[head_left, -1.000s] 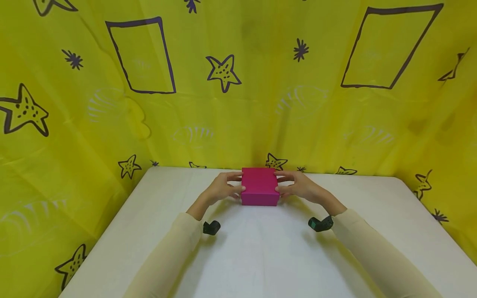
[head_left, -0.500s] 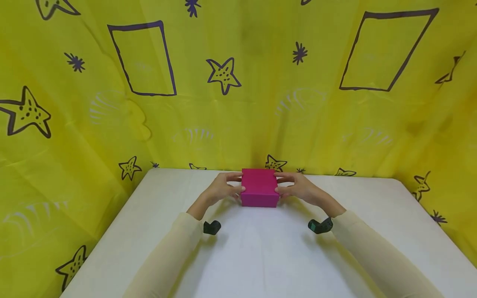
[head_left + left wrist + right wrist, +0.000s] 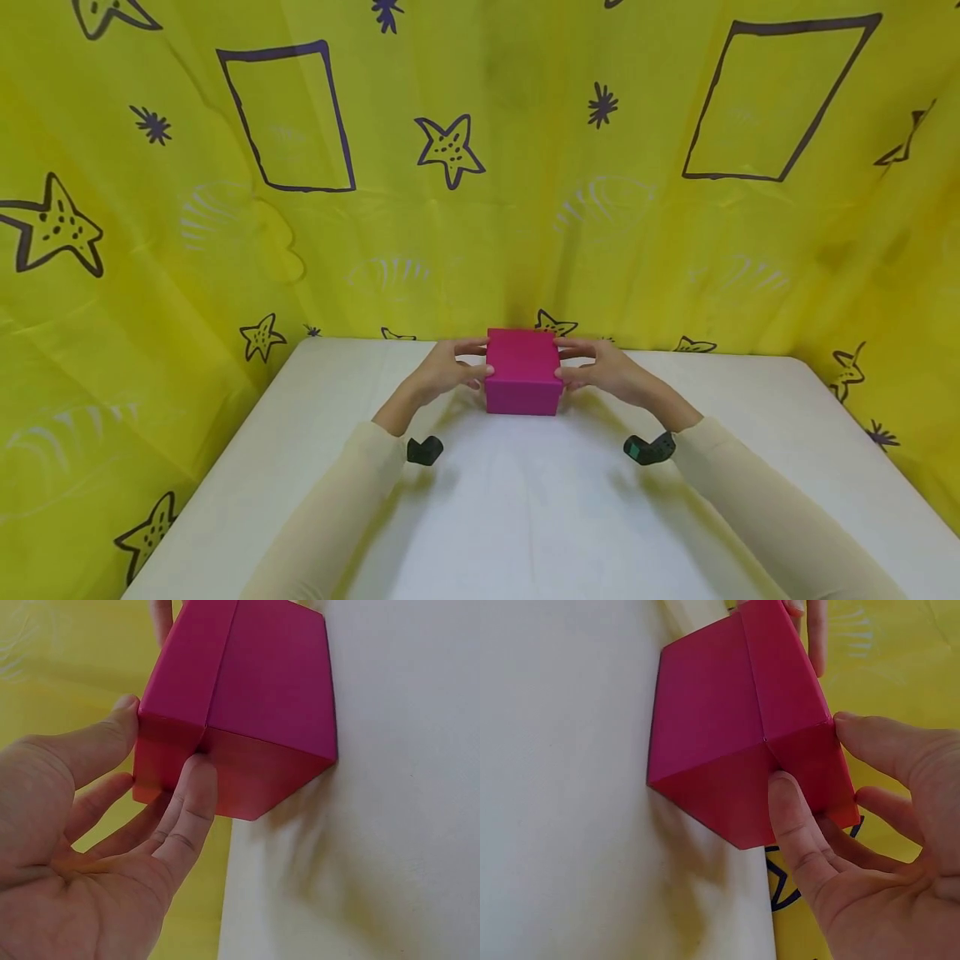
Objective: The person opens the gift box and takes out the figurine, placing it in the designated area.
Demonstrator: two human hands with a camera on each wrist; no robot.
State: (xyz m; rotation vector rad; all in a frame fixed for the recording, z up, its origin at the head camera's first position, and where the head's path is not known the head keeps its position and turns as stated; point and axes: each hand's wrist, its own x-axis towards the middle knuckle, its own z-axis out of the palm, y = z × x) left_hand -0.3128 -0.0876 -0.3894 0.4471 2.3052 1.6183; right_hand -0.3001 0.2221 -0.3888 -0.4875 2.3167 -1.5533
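A magenta cardboard box (image 3: pixel 522 400) stands on the white table near its back edge. Its lid (image 3: pixel 523 354) sits over the upper part, with a seam across the front. From the left side, my left hand (image 3: pixel 444 368) pinches the lid, thumb at the top front edge. My right hand (image 3: pixel 611 371) mirrors it on the opposite side. Close up in the left wrist view, a fingertip reaches the lower rim of the lid (image 3: pixel 187 667), against the box body (image 3: pixel 274 686). A fingertip likewise meets the lid's lower rim in the right wrist view. The box's inside is hidden.
A yellow curtain (image 3: pixel 510 225) printed with starfish and frames hangs right behind the white table (image 3: pixel 517 508) and along both sides. Dark wrist cameras (image 3: pixel 425 451) hang below both cream sleeves (image 3: pixel 337 508), above the tabletop.
Both hands have risen slightly together with the lid, while the bottom of the box has stayed on the table. More of the box front shows now than half a second ago.
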